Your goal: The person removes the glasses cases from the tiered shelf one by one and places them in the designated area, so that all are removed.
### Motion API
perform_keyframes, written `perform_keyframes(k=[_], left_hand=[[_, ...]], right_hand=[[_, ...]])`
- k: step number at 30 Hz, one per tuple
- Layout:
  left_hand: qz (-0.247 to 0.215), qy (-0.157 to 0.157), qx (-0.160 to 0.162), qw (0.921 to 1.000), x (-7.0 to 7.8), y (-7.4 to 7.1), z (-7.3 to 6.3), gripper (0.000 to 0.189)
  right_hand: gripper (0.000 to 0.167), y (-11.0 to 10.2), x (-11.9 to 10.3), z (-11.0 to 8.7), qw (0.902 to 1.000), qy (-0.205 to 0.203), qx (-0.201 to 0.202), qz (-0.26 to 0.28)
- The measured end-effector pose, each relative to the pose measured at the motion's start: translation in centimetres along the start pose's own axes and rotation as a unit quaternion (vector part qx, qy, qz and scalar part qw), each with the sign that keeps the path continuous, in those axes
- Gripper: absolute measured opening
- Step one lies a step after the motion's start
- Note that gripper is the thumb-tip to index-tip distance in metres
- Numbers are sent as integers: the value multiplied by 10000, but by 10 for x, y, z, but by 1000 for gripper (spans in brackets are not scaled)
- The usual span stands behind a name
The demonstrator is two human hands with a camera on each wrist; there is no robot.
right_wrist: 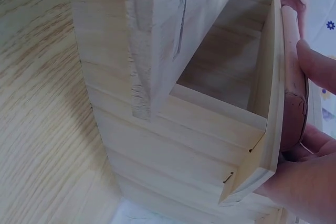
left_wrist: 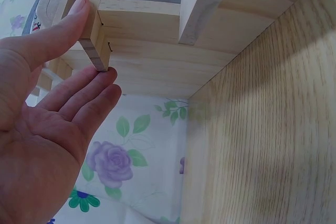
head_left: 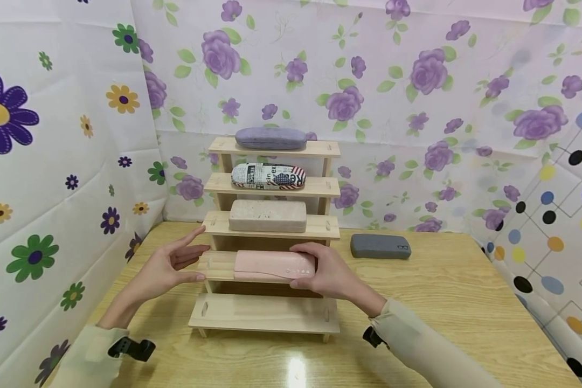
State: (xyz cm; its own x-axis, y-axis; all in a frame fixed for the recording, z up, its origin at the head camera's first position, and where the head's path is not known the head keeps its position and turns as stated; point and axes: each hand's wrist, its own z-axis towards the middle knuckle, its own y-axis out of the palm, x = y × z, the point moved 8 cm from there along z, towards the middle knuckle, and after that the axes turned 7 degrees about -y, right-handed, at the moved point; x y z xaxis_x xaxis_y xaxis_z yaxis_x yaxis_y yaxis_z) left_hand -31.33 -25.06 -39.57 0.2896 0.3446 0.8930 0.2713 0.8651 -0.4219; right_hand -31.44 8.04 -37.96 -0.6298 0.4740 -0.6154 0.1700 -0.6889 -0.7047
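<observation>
A five-tier wooden stand (head_left: 264, 312) rises in steps on the table. On its second tier from the bottom lies a pink glasses case (head_left: 267, 264). My right hand (head_left: 332, 272) grips the case's right end, thumb in front and fingers behind; the right wrist view shows the case (right_wrist: 294, 114) against the board. At the stand's left side, my left hand (head_left: 165, 267) has its fingers fairly straight. In the left wrist view, that hand's fingertips (left_wrist: 107, 77) touch or nearly touch the board's end (left_wrist: 94, 51).
Higher tiers hold a beige case (head_left: 268, 215), a newspaper-print case (head_left: 268, 177) and a purple case (head_left: 270, 138). A dark grey glasses case (head_left: 380, 246) lies on the wooden table (head_left: 441, 312) to the right. Patterned cloths (head_left: 291, 70) enclose the back and sides.
</observation>
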Motion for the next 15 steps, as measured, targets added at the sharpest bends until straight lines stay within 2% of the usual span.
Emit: perform_keyframes(k=[15], left_hand=[[-8, -45, 18, 10000, 0, 0, 0, 105]], right_hand=[[64, -1, 0, 0, 9994, 113, 206, 263]])
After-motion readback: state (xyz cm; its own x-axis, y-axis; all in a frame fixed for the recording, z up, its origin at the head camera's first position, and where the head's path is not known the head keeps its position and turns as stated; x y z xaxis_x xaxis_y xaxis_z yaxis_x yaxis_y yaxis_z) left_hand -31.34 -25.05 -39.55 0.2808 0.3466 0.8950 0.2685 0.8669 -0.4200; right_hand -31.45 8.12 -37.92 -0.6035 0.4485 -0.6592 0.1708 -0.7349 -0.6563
